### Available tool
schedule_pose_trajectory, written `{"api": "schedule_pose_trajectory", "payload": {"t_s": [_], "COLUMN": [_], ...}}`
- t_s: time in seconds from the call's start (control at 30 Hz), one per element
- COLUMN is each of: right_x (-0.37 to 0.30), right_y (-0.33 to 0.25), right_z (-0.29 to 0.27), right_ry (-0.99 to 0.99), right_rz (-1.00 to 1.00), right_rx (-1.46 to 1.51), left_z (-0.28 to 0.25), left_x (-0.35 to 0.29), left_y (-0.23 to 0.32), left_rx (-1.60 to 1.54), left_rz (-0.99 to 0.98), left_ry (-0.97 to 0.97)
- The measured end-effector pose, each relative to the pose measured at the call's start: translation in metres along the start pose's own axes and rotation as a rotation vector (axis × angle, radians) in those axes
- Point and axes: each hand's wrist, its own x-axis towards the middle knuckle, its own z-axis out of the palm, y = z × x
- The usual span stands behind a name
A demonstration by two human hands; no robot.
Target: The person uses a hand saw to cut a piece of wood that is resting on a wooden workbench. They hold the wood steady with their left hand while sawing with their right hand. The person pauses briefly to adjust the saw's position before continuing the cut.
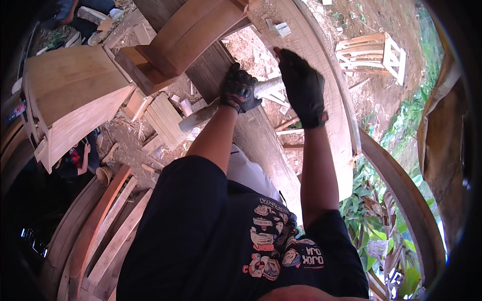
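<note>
Among wooden boards (266,145), 2 black-gloved hands (240,90)

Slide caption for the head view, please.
Black-gloved left hand closed around a long stick-like piece, gloved right hand close by, among wooden planks and scraps.

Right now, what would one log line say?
left black-gloved hand: gripping long straight pale bar | right black-gloved hand: near bar's end, grip unclear

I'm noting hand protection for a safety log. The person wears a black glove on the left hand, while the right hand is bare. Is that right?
Not quite: the right hand isn't bare. The head view shows it in a black glove too. The left hand is gloved in black, as you say.
</note>
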Motion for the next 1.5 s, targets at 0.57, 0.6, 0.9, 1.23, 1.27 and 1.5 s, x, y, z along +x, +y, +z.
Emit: {"api": "schedule_pose_trajectory", "payload": {"t_s": [0.57,0.6,0.9,1.23,1.27,1.5], "right_x": [-0.138,-0.145,-0.208,-0.171,-0.162,-0.108], "right_y": [-0.025,-0.033,-0.074,-0.064,-0.054,0.002], "right_z": [-0.089,-0.097,-0.152,-0.128,-0.113,-0.049], "right_ry": [0.001,-0.015,-0.086,-0.146,-0.15,-0.168], "right_rz": [0.061,0.09,0.079,0.064,0.075,0.066], "right_rx": [-0.13,-0.136,-0.294,-0.303,-0.268,-0.158], "left_z": [-0.009,-0.009,-0.001,-0.002,-0.006,0.016], "left_x": [0.007,0.007,0.008,0.004,0.005,-0.003], "left_y": [0.001,0.002,-0.001,-0.002,0.0,0.004], "left_rx": [0.017,0.026,0.073,0.003,0.006,0.038], "left_rz": [-0.028,-0.03,0.035,0.027,0.029,-0.047], "left_ry": [-0.114,-0.107,0.053,0.078,0.056,0.06]}}
